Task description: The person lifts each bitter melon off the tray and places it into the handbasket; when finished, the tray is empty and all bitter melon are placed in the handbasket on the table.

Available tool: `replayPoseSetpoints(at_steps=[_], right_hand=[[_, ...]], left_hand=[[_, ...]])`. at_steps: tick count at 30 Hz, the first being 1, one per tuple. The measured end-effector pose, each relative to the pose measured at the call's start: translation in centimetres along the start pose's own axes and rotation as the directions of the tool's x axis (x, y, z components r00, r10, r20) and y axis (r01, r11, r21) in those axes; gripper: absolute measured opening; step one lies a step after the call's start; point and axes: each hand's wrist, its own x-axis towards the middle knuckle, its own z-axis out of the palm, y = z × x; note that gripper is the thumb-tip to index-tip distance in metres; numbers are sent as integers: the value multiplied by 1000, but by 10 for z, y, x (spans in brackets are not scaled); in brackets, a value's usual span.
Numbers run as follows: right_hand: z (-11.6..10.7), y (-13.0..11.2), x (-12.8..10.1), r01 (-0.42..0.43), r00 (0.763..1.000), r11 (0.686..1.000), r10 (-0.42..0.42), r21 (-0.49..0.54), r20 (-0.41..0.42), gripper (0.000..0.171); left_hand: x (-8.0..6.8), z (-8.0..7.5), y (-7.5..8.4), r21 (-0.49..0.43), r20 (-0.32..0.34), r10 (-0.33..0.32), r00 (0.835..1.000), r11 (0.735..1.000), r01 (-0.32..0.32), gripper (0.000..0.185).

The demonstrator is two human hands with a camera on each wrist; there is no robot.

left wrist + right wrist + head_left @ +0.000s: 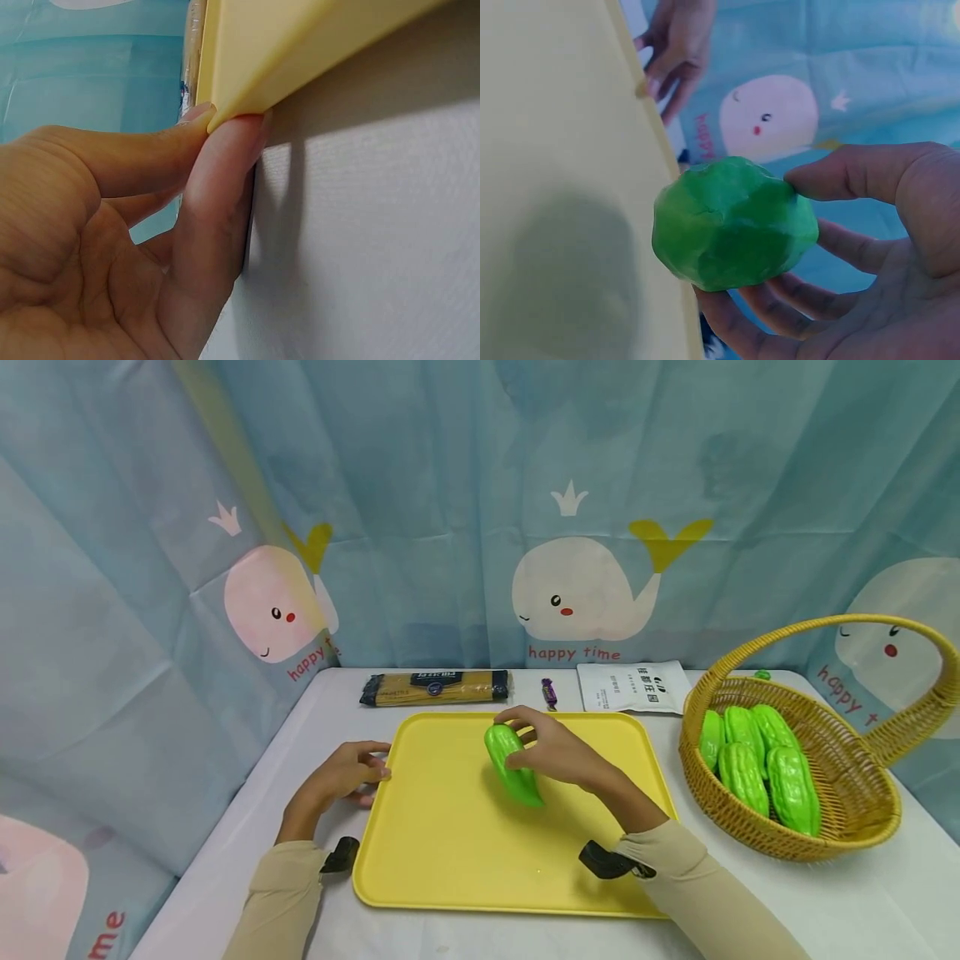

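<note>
Over the middle of the yellow tray (450,852), the right hand (558,752) holds a green bitter gourd (512,765), thumb and curled fingers (840,174) wrapped around its upper end while the lower tip points down toward the tray. At the tray's left rim, the left hand (339,777) pinches the edge, thumb on top and a finger (217,195) pressed beneath it. To the right of the tray sits a wicker basket (855,814) holding more green gourds (757,760). Behind the tray, along the whale curtain (585,585), lie a spaghetti packet (435,687), a small purple candy (550,692) and a white pouch (633,687).
</note>
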Motion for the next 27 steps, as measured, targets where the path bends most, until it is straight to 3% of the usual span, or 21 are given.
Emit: replayPoseSetpoints(at_steps=[14, 22, 27], right_hand=[[-68, -8, -77, 90, 994, 983, -99, -163, -46, 61], [-111, -20, -118, 94, 987, 955, -126, -280, -99, 59], [-136, -15, -138, 59, 982, 920, -123, -389, -144, 61]], left_hand=[[0, 0, -5, -36, 7, -12, 1000, 999, 13, 59], [0, -1, -3, -21, 5, -2, 1000, 1000, 2, 60], [1, -1, -3, -20, 12, 5, 1000, 1000, -5, 61]])
